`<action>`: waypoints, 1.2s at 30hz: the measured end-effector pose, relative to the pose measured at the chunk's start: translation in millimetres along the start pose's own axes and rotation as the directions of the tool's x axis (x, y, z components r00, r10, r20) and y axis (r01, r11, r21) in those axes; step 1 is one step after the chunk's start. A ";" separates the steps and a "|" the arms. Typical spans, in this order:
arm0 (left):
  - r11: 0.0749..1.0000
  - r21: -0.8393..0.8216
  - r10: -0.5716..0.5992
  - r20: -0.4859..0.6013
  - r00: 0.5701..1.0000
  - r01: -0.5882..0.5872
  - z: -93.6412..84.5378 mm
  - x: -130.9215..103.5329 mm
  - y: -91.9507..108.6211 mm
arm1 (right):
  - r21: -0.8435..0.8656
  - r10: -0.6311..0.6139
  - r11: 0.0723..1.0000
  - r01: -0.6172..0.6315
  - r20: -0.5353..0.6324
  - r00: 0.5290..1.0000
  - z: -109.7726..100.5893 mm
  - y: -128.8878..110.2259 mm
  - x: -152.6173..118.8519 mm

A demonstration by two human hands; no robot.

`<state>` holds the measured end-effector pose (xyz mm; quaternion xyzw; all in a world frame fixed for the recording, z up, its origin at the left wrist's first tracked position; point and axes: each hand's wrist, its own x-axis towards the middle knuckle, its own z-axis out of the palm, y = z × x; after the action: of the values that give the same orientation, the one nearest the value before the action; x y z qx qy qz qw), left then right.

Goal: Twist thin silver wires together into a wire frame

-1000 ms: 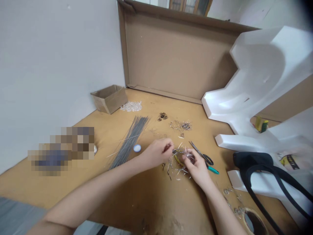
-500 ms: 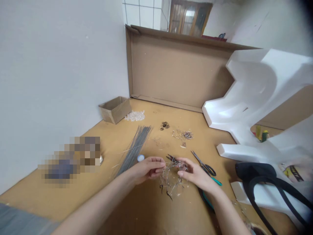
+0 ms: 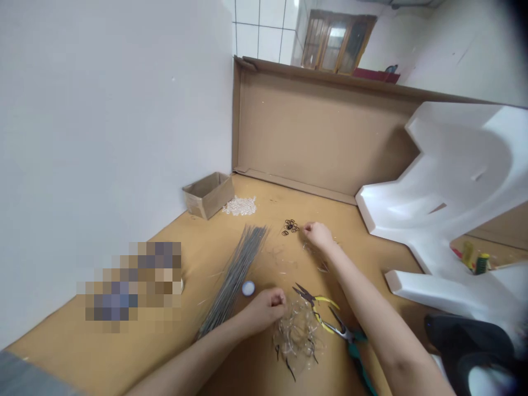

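Near the front of the table, my left hand (image 3: 266, 311) has its fingers curled together at the upper left edge of a tangled wire piece (image 3: 297, 330) with dark bits on it; what the fingers pinch is too small to make out. Farther back, my right hand (image 3: 319, 235) reaches over the table with its fingertips together, just right of a small pile of black rings (image 3: 291, 226). Its forearm and palm partly cover some thin wire scraps (image 3: 322, 265). A bundle of straight grey wires (image 3: 237, 275) lies left of my left hand.
Yellow-handled pliers (image 3: 315, 305) and green-handled pliers (image 3: 350, 341) lie between my forearms. A round white lid (image 3: 248, 288), clear beads (image 3: 241, 205) and a small cardboard box (image 3: 209, 195) are on the left. White foam (image 3: 396, 192) stands at right.
My right hand has left the wire piece and moved up the table to beside the black rings. My left hand stays by the wire piece. The whole view has shifted.
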<state>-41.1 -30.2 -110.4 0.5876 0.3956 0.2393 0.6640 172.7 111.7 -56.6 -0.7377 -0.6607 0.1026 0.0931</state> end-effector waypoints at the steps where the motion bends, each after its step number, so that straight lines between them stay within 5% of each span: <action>1: 1.000 -0.005 -0.004 -0.006 1.000 0.004 -1.2 1.3 -0.5 | -0.030 0.001 1.000 0.000 0.018 1.000 4.7 -5.0 11.3; 7: 0.958 -0.224 -0.151 0.128 0.980 0.177 -11.6 -3.3 13.3 | -0.151 0.041 0.988 -0.021 0.130 0.991 30.8 -19.6 54.9; 14: 0.854 -0.466 -0.155 0.201 0.967 0.233 -16.6 -7.1 22.6 | -0.198 0.041 0.980 -0.005 0.175 0.984 34.8 -15.1 62.6; 25: 0.892 -0.396 -0.141 0.211 0.967 0.217 -13.6 -2.9 13.7 | -0.162 -0.049 0.983 0.087 0.228 0.972 16.5 0.0 44.0; 36: 0.978 -0.151 -0.131 0.094 0.987 0.144 -3.5 4.7 -0.8 | -0.226 0.032 0.974 0.012 0.191 0.981 32.1 -16.3 50.9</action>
<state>-41.3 -24.6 -112.3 0.5141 0.3871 0.1988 0.7392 153.7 164.1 -84.5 -0.7333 -0.6704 0.0982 -0.0566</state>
